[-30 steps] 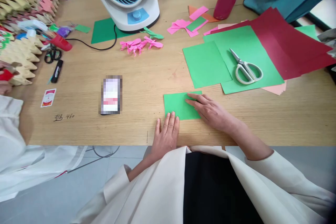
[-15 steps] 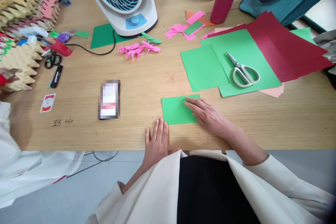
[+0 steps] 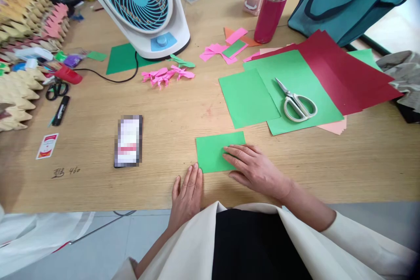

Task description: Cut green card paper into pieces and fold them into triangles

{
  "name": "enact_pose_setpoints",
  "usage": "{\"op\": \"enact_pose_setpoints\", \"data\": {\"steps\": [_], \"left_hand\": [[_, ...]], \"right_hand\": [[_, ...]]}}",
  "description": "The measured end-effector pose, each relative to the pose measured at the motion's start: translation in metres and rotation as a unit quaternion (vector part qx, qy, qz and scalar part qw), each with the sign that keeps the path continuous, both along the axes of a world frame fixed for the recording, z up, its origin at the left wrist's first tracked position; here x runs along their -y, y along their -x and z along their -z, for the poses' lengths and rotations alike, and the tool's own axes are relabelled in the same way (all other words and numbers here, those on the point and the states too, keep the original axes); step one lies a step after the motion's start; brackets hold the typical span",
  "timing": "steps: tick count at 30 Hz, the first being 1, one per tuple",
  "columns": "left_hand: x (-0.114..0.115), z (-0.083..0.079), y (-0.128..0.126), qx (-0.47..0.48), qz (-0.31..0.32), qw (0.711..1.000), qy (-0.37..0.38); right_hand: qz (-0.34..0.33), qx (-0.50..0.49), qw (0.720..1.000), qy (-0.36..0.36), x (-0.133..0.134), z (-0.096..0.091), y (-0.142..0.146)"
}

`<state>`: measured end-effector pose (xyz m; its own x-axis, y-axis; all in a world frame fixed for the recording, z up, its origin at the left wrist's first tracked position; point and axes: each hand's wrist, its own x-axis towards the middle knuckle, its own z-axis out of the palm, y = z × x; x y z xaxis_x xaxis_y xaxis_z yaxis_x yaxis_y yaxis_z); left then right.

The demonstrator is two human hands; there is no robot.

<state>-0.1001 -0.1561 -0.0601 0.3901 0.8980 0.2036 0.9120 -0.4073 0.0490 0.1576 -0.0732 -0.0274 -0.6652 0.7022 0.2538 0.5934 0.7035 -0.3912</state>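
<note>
A green paper rectangle [image 3: 213,151] lies flat on the table close to its front edge. My right hand [image 3: 254,168] rests on its right part, fingers stretched out over the paper. At the paper's lower left corner my left hand [image 3: 188,192] lies flat, fingertips touching or just beside the corner. Beyond it is a larger green sheet [image 3: 247,98], overlapping another green sheet [image 3: 295,63]. White-handled scissors [image 3: 299,105] lie on those sheets with the blades nearly closed.
Left of my hands lies a phone [image 3: 128,140]. A white fan [image 3: 177,30] stands behind pink folded paper pieces [image 3: 166,75]. Red sheets [image 3: 344,76], a magenta bottle [image 3: 272,11] and a teal bag [image 3: 331,0] are at the right. Black scissors [image 3: 57,90] and a marker [image 3: 61,110] lie left.
The camera view has tilted up, so the table things sit lower in the picture. My right hand has slid slightly down and left over the green paper; my left hand stays at the corner.
</note>
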Motion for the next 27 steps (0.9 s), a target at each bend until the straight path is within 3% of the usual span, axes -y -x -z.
{"op": "enact_pose_setpoints", "data": {"steps": [5,13,19,24,27], "left_hand": [[-0.022,-0.019,0.009,0.018,0.06,0.998,0.014],[-0.078,-0.047,-0.026,-0.008,0.141,0.989,0.034],[-0.096,-0.064,-0.03,-0.011,0.168,0.986,0.016],[-0.108,-0.106,-0.025,0.03,0.202,0.979,0.011],[-0.121,-0.133,-0.016,0.131,0.189,0.973,0.026]], "right_hand": [[-0.002,0.023,0.999,-0.028,-0.001,0.002,0.0],[0.0,-0.016,0.998,-0.065,-0.006,0.005,-0.001],[0.006,-0.054,0.997,-0.045,-0.009,0.001,-0.005],[0.016,-0.147,0.988,-0.051,-0.007,-0.005,-0.005],[0.066,-0.261,0.963,0.024,-0.004,-0.017,-0.003]]}}
